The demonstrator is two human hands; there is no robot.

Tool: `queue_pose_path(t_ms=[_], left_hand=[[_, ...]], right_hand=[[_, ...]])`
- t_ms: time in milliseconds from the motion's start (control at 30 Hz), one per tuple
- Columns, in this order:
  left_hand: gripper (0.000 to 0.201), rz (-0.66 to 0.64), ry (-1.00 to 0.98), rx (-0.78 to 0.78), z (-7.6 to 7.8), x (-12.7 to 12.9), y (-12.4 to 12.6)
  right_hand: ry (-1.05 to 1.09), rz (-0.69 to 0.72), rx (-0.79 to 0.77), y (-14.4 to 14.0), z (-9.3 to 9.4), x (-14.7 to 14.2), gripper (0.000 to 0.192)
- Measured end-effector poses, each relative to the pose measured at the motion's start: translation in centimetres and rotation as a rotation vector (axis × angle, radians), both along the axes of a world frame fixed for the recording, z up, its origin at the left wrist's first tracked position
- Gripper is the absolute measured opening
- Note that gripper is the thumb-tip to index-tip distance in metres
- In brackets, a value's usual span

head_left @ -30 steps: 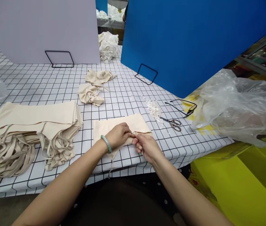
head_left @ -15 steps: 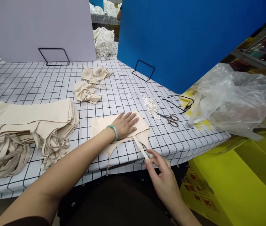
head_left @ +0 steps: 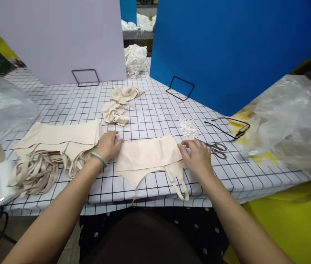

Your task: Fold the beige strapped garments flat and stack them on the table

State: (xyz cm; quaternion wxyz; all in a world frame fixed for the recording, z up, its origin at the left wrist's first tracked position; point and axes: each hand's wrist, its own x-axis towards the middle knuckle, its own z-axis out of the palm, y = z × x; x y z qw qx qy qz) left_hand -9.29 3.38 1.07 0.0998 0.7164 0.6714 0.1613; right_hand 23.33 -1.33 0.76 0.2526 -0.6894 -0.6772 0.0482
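A beige camisole lies flat on the checked cloth, its thin straps towards the table's front edge. My right hand is at its right edge, thumb and fingertips closed on the fabric there. My left hand, with a green bangle on the wrist, is at the camisole's upper left corner, thumb and fingers apart and nothing visible in them. Beside this hand, to the left, lies a stack of similar beige camisoles with a bunch of straps hanging off its near side.
Scissors, white snippets and eyeglasses lie to the right. Two crumpled beige garments are farther back. A blue panel and a pale panel stand behind. Clear plastic bags lie at the right side.
My left hand has lifted off the camisole and moved left to its corner. My right hand has let go of the strap and moved up to the right edge. The view has shifted left.
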Motion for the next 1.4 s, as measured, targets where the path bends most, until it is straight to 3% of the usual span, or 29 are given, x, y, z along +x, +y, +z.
queue_pose_path(t_ms=[100, 200, 300, 367, 467, 567, 667, 800, 933, 1067, 1167, 1400], left_hand=[[0.038, -0.060, -0.050, -0.077, -0.4, -0.5, -1.1], [0.032, -0.030, -0.111, -0.037, -0.9, 0.3, -1.4], [0.033, -0.019, -0.061, 0.113, -1.1, 1.0, -2.5], [0.031, -0.120, -0.089, 0.197, -0.9, 1.4, -4.1], [0.023, -0.329, -0.277, 0.223, -0.3, 1.9, -7.4], [0.025, -0.421, -0.473, 0.091, -0.1, 2.2, -10.1], [0.038, -0.443, -0.554, -0.078, -0.5, 2.1, -11.2], [0.052, -0.482, -0.595, -0.170, -0.9, 1.6, -11.3], [0.052, -0.496, -0.586, -0.174, -1.1, 1.5, -11.7], [0.043, -0.492, -0.546, -0.132, -1.3, 1.7, -12.0], [0.047, -0.509, -0.544, -0.121, -1.5, 1.6, -12.0], [0.037, -0.550, -0.526, -0.098, -2.0, 1.4, -11.5]], right_hand=[[-0.069, -0.023, -0.158, 4.5, -1.5, -1.0, 0.032], [-0.036, 0.008, -0.214, 6.3, -2.6, -1.5, 0.027], [-0.067, 0.004, -0.118, 4.8, -2.2, -1.7, 0.019], [-0.060, 0.053, -0.007, 2.1, -1.2, -2.3, 0.020], [0.034, 0.367, 0.124, -3.0, 0.4, -4.5, 0.015], [0.052, 0.766, 0.095, -6.7, 0.7, -7.6, 0.022], [0.010, 0.924, 0.016, -7.5, -0.3, -10.0, 0.026], [0.112, 0.939, -0.043, -6.7, -1.3, -10.6, 0.014], [0.191, 0.962, -0.012, -6.9, -1.6, -10.3, 0.019], [0.104, 0.993, 0.093, -7.0, -2.2, -10.5, 0.023], [0.044, 0.997, 0.160, -6.8, -2.4, -10.5, 0.021], [0.019, 1.026, 0.184, -6.8, -2.3, -10.5, 0.022]])
